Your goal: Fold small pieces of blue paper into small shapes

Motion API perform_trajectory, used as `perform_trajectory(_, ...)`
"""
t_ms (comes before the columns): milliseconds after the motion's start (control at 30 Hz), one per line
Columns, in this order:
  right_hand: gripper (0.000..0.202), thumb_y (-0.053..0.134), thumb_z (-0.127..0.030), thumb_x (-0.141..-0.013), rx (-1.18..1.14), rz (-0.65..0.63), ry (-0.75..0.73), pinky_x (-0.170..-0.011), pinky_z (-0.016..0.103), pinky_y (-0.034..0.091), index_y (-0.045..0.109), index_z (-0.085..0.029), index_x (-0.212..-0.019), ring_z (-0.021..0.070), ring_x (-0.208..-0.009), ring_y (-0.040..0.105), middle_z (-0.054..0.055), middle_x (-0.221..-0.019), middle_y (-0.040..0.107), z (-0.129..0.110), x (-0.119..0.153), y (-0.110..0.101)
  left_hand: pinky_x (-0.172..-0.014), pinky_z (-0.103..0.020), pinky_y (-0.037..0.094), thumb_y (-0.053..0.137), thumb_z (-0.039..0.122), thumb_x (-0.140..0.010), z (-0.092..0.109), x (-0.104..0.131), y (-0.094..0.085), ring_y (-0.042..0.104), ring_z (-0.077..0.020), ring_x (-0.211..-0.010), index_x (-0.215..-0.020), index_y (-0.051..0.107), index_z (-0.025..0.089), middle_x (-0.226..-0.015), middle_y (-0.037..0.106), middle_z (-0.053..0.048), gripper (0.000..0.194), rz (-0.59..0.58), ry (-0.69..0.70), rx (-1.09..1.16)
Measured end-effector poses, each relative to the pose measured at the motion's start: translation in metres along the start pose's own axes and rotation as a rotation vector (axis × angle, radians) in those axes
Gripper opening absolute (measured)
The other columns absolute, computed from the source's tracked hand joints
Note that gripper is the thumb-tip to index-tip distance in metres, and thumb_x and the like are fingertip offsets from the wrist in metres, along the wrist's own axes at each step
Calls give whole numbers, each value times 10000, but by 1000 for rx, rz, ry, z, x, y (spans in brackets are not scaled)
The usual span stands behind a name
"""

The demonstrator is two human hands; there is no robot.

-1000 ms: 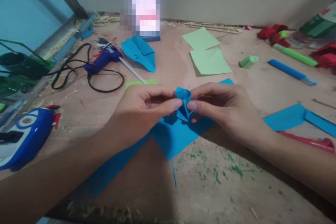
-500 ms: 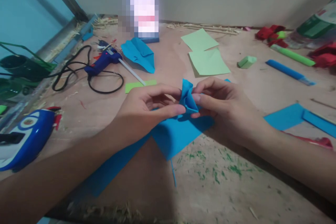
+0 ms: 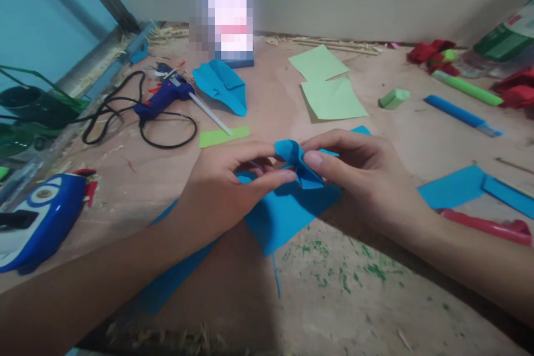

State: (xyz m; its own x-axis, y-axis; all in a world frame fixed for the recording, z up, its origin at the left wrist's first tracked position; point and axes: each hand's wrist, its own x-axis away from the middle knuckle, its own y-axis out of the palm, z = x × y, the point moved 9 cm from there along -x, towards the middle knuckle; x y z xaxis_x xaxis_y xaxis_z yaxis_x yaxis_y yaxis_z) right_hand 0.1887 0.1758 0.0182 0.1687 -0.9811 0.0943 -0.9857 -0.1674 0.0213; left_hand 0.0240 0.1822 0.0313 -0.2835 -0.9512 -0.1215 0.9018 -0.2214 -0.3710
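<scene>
Between my two hands is a small folded piece of blue paper, its creased edges flaring upward. My left hand pinches its left side with thumb and forefinger. On the other side, the thumb and fingers of my right hand grip it too. Flat blue paper sheets lie on the table right below, partly covered by my hands and left forearm. A thin blue paper strip sticks out toward me from under them.
A blue glue gun with its cord and a crumpled blue paper lie back left. Pale green sheets sit behind my hands. A blue-and-white tool stands left. Rightward are blue paper pieces, a red handle and a bottle.
The folded blue paper has turned and tipped lower, its upper point now leaning left. My fingers have shifted their hold on it, and my right hand has moved slightly.
</scene>
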Motion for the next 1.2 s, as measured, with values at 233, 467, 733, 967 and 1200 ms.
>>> perform_trajectory(233, 232, 913, -418, -798, -189, -10, 107, -708, 317, 639, 789, -237, -874, 183, -798, 711, 20, -884, 758, 15, -1, 3, -754, -362, 570, 873, 369, -833, 9, 0, 3, 684, -224, -798, -881, 782, 272, -888, 766, -26, 141, -45, 51, 47)
perform_trajectory(467, 162, 878, -389, -848, -314, -121, 176, -751, 322, 655, 800, -263, -916, 182, -853, 736, 7, -918, 763, 30, -2, 13, -738, -341, 521, 923, 310, -768, 4, 3, 7, 640, -205, -817, -945, 722, 263, -900, 720, -6, 271, -22, 67, 3)
perform_trajectory(733, 258, 921, -405, -796, -117, 44, 32, -704, 288, 633, 751, -237, -893, 169, -823, 705, 10, -920, 738, 10, 0, -1, -748, -340, 548, 851, 255, -819, 2, 3, 5, 656, -193, -792, -946, 723, 271, -876, 723, 7, 181, 30, 45, -3)
perform_trajectory(967, 275, 904, -451, -809, 113, 68, -115, -709, 332, 613, 770, -222, -883, 193, -807, 722, 35, -948, 762, -11, 3, -5, -802, -335, 620, 858, 252, -805, -5, 3, 5, 728, -192, -832, -971, 728, 242, -919, 776, 0, 211, 24, -27, 118)
perform_trajectory(1200, 205, 867, -398, -837, 137, 62, -100, -739, 336, 620, 777, -213, -832, 211, -844, 732, 43, -940, 778, -10, 2, -4, -807, -325, 627, 873, 255, -801, -6, 3, 4, 733, -187, -831, -954, 713, 243, -895, 766, 5, 222, 29, -23, 118)
